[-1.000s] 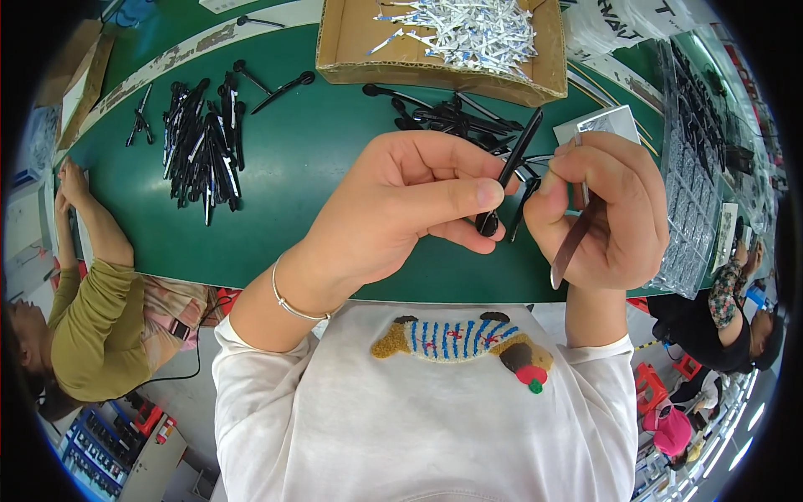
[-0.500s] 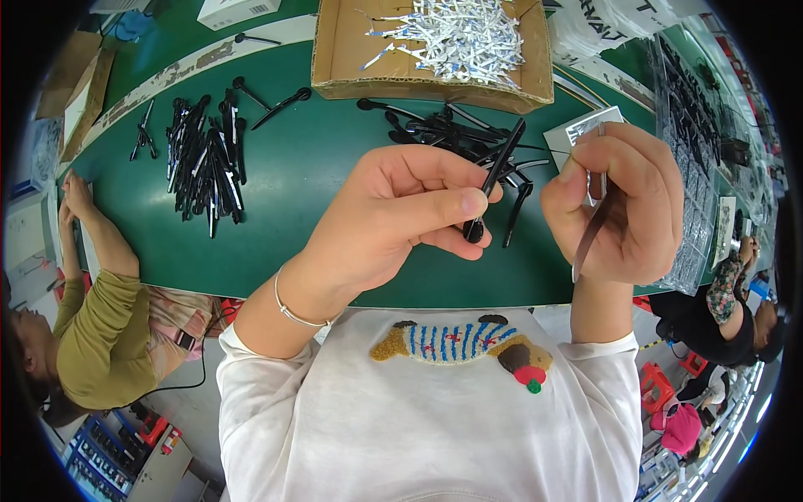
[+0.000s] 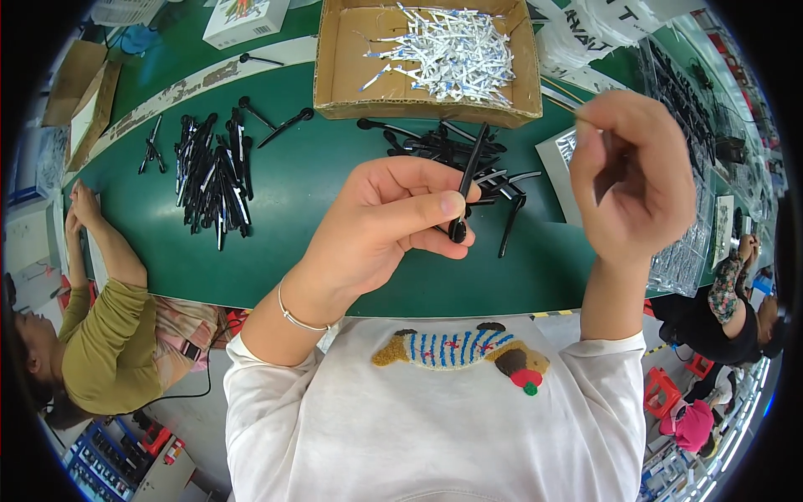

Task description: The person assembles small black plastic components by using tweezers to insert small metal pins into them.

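Observation:
In my left hand point(image 3: 397, 209) I pinch a slim black stick-shaped part point(image 3: 471, 180) between thumb and fingers. Its rounded end points down toward me, its straight end up and away. Off to the right is my right hand point(image 3: 636, 180), raised, curled and slightly blurred. It closes round metal tweezers point(image 3: 609, 180), of which a dark piece shows inside the curl. Beyond my left hand lies a loose pile of similar black parts point(image 3: 452, 144). A larger bunch of them point(image 3: 212, 176) sits on the green table to the left.
An open cardboard box point(image 3: 343, 50) of white and blue paper strips stands at the back. Behind my right hand are a small white box point(image 3: 556, 163) and clear plastic trays point(image 3: 682, 243). A co-worker point(image 3: 109, 335) sits at left, hands on the table edge point(image 3: 94, 243).
My right hand has moved up and right, away from the black part. My left hand has shifted slightly left with the part still pinched. The view has tilted a little.

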`<state>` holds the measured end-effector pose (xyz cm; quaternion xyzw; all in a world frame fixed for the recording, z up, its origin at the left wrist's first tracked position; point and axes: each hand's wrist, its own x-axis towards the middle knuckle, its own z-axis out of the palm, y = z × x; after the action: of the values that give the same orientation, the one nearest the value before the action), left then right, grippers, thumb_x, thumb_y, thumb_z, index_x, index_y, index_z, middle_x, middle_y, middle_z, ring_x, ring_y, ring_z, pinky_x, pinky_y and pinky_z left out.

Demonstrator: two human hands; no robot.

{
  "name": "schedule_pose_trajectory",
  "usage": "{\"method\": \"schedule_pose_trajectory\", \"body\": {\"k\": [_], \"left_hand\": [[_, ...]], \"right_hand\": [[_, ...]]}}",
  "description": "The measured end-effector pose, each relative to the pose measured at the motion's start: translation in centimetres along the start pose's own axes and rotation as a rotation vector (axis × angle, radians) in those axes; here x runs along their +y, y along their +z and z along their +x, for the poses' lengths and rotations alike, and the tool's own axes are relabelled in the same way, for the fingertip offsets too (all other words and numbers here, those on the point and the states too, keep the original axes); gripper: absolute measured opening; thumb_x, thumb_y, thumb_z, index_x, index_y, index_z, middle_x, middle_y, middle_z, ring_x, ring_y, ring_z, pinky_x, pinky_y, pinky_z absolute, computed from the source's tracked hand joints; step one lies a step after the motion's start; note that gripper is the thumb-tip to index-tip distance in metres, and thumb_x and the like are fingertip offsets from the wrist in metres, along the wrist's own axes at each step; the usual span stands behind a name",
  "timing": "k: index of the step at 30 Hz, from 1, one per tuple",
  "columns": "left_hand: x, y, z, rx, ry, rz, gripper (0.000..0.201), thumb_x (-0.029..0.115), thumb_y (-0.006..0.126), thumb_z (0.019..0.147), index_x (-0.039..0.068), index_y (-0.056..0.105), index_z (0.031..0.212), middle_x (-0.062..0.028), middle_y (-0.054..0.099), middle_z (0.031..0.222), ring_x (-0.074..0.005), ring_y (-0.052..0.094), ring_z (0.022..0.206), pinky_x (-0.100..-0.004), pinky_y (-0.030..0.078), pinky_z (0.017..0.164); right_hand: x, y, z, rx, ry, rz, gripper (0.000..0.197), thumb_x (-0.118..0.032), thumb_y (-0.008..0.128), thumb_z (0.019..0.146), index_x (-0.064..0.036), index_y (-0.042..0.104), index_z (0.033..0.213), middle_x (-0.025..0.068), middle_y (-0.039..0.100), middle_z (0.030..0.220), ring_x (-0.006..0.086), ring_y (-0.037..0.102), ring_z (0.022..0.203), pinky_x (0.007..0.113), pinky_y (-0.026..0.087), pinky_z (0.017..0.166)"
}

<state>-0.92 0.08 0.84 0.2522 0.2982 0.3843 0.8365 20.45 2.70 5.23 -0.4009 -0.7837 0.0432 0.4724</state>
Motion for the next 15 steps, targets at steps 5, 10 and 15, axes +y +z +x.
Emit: {"method": "schedule_pose_trajectory", "body": {"k": [5,10,15], "left_hand": [[0.3,0.4,-0.2,0.024,0.016,0.066,0.017,0.004,0.060,0.084,-0.007,0.061,0.097,-0.0124,0.063,0.080,-0.0198,0.065,0.069,-0.0285,0.059,0.060],[0.4,0.5,-0.5,0.012,0.045,0.107,0.017,0.005,0.061,0.083,-0.007,0.061,0.096,-0.0118,0.062,0.081,-0.0187,0.065,0.068,-0.0272,0.058,0.059],[0.7,0.6,-0.6,0.007,0.052,0.112,0.017,0.005,0.061,0.083,-0.007,0.061,0.095,-0.0114,0.062,0.081,-0.0183,0.065,0.068,-0.0265,0.058,0.058]], "right_hand": [[0.3,1.1,0.5,-0.096,-0.129,-0.034,0.023,0.001,0.066,0.062,-0.0003,0.066,0.084,0.0102,0.063,0.078,0.0204,0.058,0.063,0.026,0.045,0.055],[-0.8,1.9,0.1,-0.254,0.308,0.253,0.023,0.002,0.069,0.060,-0.0009,0.065,0.083,0.0063,0.061,0.075,0.0120,0.047,0.052,0.024,0.039,0.045],[-0.7,1.9,0.3,-0.238,0.273,0.358,0.018,0.005,0.068,0.062,-0.0006,0.064,0.078,0.0065,0.060,0.072,0.0133,0.055,0.058,0.023,0.043,0.048]]}}
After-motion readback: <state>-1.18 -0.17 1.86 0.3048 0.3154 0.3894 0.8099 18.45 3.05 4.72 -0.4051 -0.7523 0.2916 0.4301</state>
